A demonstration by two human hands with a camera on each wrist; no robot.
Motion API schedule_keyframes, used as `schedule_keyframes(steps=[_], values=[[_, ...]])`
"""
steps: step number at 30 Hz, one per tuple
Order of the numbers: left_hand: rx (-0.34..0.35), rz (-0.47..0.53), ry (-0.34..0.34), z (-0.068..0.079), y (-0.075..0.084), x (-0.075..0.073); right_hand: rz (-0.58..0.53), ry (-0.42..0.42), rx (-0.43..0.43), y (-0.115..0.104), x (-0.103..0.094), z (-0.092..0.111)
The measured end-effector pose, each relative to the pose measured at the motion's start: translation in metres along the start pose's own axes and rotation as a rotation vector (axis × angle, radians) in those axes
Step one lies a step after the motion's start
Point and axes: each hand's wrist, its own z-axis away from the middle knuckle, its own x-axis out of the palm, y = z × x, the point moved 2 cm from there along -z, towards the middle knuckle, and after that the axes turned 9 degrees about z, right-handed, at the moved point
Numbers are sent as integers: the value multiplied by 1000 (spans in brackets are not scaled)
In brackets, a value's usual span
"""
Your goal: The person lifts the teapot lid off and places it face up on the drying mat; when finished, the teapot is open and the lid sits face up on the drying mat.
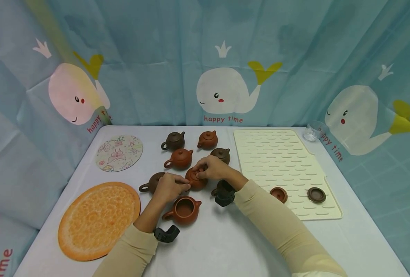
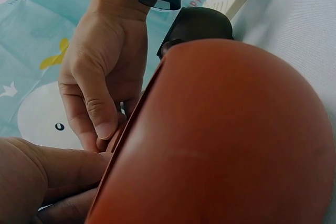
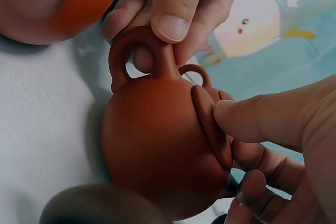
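Both hands meet at a reddish-brown clay teapot (image 1: 195, 181) mid-table. My left hand (image 1: 172, 187) pinches its loop handle (image 3: 118, 59) between thumb and fingers. With thumb and fingertips, my right hand (image 1: 215, 168) grips the round lid (image 3: 211, 127), which sits at the pot's mouth. In the right wrist view the lid's edge lies against the body of the pot. A lidless red teapot (image 1: 184, 211) stands just in front and fills much of the left wrist view. Under my right wrist is a dark lidless teapot (image 1: 222, 188), partly hidden.
Several more teapots stand around: dark ones (image 1: 174, 141) (image 1: 155, 182) (image 1: 220, 154) and red ones (image 1: 207, 140) (image 1: 180, 158). A cream tray (image 1: 270, 154) at right bears a red lid (image 1: 279, 194) and a dark lid (image 1: 316, 195). Round mats (image 1: 99, 219) (image 1: 119, 153) lie left; a clear cup (image 1: 312, 131) stands far right.
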Motion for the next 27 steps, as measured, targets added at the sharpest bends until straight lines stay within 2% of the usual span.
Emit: schedule_keyframes(steps=[8, 14, 20, 27], values=[[3, 10, 9, -1, -1, 1, 83, 28, -41, 1, 2, -2], [1, 7, 14, 0, 0, 1, 85, 86, -55, 2, 2, 2], [10, -5, 6, 0, 0, 1, 44, 175, -60, 2, -1, 6], [16, -7, 10, 0, 1, 0, -80, 226, -71, 3, -3, 10]])
